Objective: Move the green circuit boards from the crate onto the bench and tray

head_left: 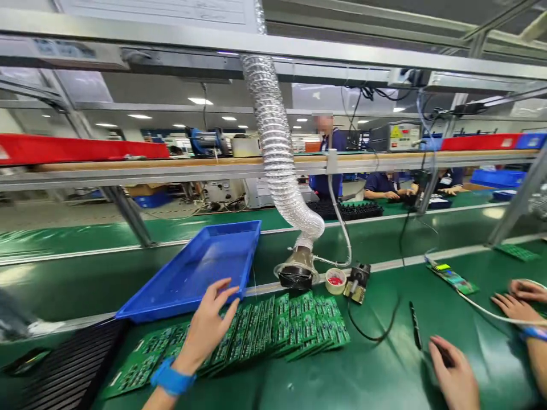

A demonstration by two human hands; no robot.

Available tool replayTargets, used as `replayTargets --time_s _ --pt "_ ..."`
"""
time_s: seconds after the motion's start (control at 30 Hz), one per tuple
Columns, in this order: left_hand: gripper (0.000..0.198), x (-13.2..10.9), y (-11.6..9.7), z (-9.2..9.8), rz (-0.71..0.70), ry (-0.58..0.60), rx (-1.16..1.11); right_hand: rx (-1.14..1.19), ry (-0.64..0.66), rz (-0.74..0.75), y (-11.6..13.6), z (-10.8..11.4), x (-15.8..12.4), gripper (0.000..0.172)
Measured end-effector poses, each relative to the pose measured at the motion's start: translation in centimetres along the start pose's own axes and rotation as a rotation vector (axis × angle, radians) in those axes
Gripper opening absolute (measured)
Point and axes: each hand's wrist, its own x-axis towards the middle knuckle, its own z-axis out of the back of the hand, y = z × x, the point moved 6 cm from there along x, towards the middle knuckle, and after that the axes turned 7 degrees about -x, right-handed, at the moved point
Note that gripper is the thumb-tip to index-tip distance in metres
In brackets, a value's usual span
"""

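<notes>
My left hand [209,324], with a blue wristband, is raised over a row of green circuit boards [256,330]. Its fingers are spread and nothing is in them. The boards lean on one another in overlapping stacks along the bench. Behind the fingertips, a blue plastic tray [209,262] rests tilted at the back. My right hand [455,370] is low over the green mat at the right, fingers loosely bent and apart, holding nothing that I can see. A black pen-like tool [415,326] lies just beyond it.
A silver exhaust duct [277,131] with a hood [297,270] hangs at centre. Near it are a tape roll [335,281] and a black-topped metal holder [358,282]. Black slotted rack [72,364] at left. A co-worker's hands [519,307] are beside a lit board device [453,277].
</notes>
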Motion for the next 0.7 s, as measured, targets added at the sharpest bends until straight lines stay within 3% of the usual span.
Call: replayTargets --time_s 0.17,0.3,0.47,0.7 --pt "0.019 -8.8 -7.8 -3.0 0.043 0.048 -0.120 0.048 0.001 0.058 1.7 0.7 -0.3 0.049" --pt "0.020 -13.8 -12.7 -5.2 0.012 0.139 -0.113 0.076 0.015 0.055 2.0 1.4 -0.7 0.047" --pt "0.020 -16.5 -13.4 -6.3 0.029 0.169 -0.109 0.066 0.014 0.028 1.9 1.6 -1.0 0.048" --pt "0.019 -16.3 -13.0 -5.2 0.093 0.091 -0.127 -0.010 0.066 0.058 2.2 1.1 -0.9 0.051"
